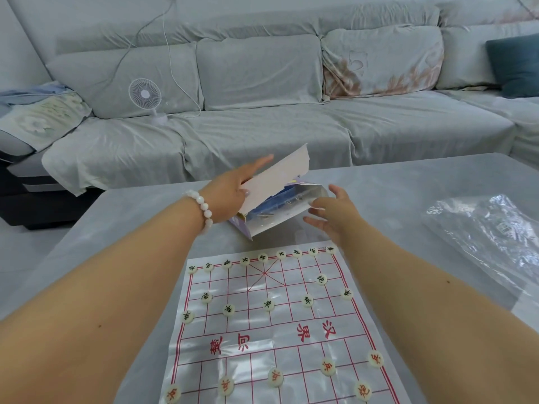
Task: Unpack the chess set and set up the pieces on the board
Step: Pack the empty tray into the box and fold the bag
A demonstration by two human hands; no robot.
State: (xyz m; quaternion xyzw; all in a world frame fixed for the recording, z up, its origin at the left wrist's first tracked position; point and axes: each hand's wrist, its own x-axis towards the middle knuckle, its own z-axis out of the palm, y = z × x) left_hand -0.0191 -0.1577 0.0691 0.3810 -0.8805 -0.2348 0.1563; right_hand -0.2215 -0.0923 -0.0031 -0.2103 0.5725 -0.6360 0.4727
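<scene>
While both arms reach toward the far edge of the grey worktop (408,182), the left hand (233,191) holds the raised white flap (277,176) of the chess set box (280,211): its thumb lies on the near face of the flap and its straight fingers (262,161) go behind it. A white bead bracelet (204,207) sits on that wrist. The right hand (335,214) is at the box's right end with its fingers (316,204) spread and relaxed; whether they touch the box cannot be told. The box lies tilted near the far edge, its mouth open, with something blue showing inside.

Nearer the front edge lies the printed plastic board (271,330), red lines on white with red characters across its middle. Round pale pieces with black characters (268,305) stand along its far row and on the rows just before it. Pieces with red characters (328,367) stand on the near half, by the front edge. A crumpled clear plastic bag (481,228) lies toward the right edge, well apart from the board.

Beyond the worktop a grey-covered sofa (262,126) carries a small white fan (145,96) with its cable, and a teal cushion (516,65) at its right end.
</scene>
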